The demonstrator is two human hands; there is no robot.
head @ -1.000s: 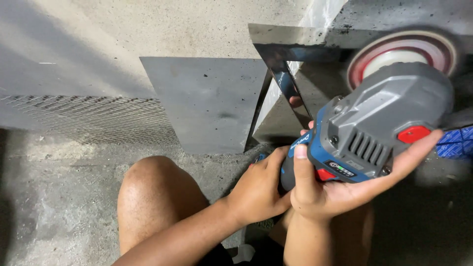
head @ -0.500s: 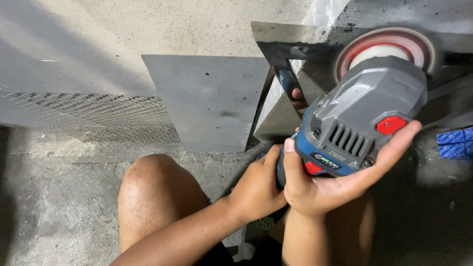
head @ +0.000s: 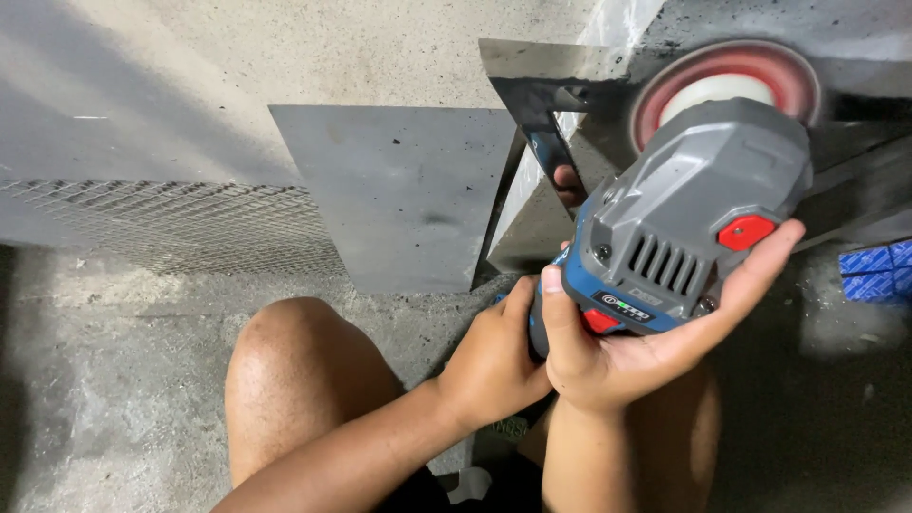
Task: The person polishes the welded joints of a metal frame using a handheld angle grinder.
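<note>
A grey and blue angle grinder (head: 679, 223) with a red button and a red-rimmed flap disc (head: 727, 81) is held over dark steel plates. My right hand (head: 646, 332) cups the grinder's body from below, thumb on the blue part and fingers reaching past the red button. My left hand (head: 494, 356) grips the grinder's rear handle, mostly hidden behind the right hand. The disc sits against a shiny angled metal piece (head: 541, 104) at the top.
A flat grey steel plate (head: 399, 204) leans against the concrete wall. Expanded metal mesh (head: 161, 223) lies at the left. My bare knee (head: 294, 370) is below on the concrete floor. A blue object (head: 874, 271) lies at the right edge.
The grinder has moved left and slightly up with both hands, so the disc now sits more centrally over the angled metal piece.
</note>
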